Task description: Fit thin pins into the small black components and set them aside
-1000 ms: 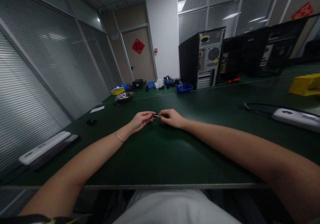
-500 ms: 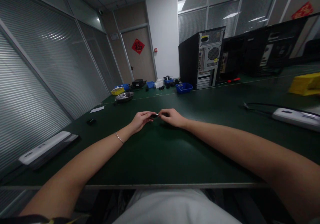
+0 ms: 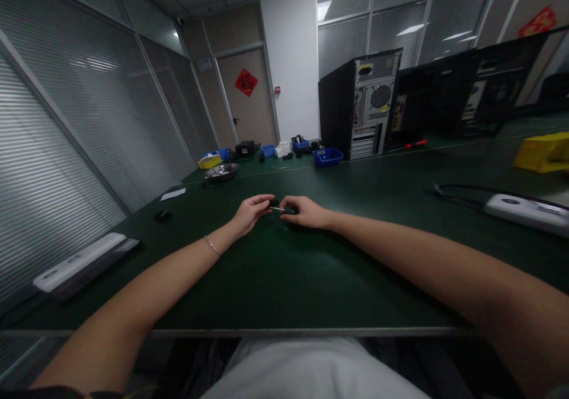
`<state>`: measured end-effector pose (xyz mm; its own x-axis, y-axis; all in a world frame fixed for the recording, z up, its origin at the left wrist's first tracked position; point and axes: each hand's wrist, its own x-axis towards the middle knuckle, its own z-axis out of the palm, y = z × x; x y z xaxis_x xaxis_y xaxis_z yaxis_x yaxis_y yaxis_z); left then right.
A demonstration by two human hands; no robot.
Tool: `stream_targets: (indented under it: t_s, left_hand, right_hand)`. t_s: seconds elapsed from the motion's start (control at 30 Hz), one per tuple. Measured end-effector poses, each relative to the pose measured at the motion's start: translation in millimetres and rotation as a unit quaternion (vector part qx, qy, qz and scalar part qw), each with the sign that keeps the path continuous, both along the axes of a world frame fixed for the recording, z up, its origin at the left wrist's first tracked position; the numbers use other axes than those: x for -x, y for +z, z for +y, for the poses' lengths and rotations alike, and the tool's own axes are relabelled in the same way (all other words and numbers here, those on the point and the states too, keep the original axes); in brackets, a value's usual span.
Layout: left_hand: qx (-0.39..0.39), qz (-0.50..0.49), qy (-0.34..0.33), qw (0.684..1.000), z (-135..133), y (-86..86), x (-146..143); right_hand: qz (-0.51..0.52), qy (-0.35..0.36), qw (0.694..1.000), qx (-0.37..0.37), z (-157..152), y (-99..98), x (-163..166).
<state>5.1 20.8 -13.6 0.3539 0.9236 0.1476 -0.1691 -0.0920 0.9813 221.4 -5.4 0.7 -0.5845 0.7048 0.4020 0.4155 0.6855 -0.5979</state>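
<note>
Above the middle of the green table, my left hand [image 3: 249, 215] is closed on a small black part [image 3: 274, 203]. Its fingers hide most of the part, so its exact kind cannot be made out. My right hand [image 3: 307, 212] grips a small screwdriver [image 3: 278, 209] by its dark handle, which is partly covered by the fingers. The thin bright shaft points left, toward the black part. Whether the tip touches the part is too small to tell. Both hands are close together, fingertips facing.
Power strips lie at left [image 3: 84, 262] and right [image 3: 527, 212] on the green table [image 3: 311, 286]. A small black object [image 3: 162, 216] sits to the left. Farther back are a metal bowl [image 3: 221, 172], a blue bin [image 3: 328, 157] and a computer tower [image 3: 359, 105]. A yellow bin [image 3: 540, 152] stands right.
The black part has turned in my left fingers and shows more above the shaft. My right hand has shifted slightly, and more of the screwdriver's shaft is visible between the hands.
</note>
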Motion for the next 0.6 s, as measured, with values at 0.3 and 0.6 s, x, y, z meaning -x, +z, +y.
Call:
stream_targets:
  t_s: [0.3, 0.6]
  left_hand:
    - [0.079, -0.059, -0.022, 0.995, -1.8, 7.1, 0.7]
    - [0.104, -0.074, 0.002, 0.992, -4.3, 9.6, -1.5]
  right_hand:
    - [-0.119, 0.113, 0.980, 0.112, -0.2, 19.4, -8.1]
    - [-0.110, 0.122, 0.982, 0.097, 1.9, 14.4, -7.8]
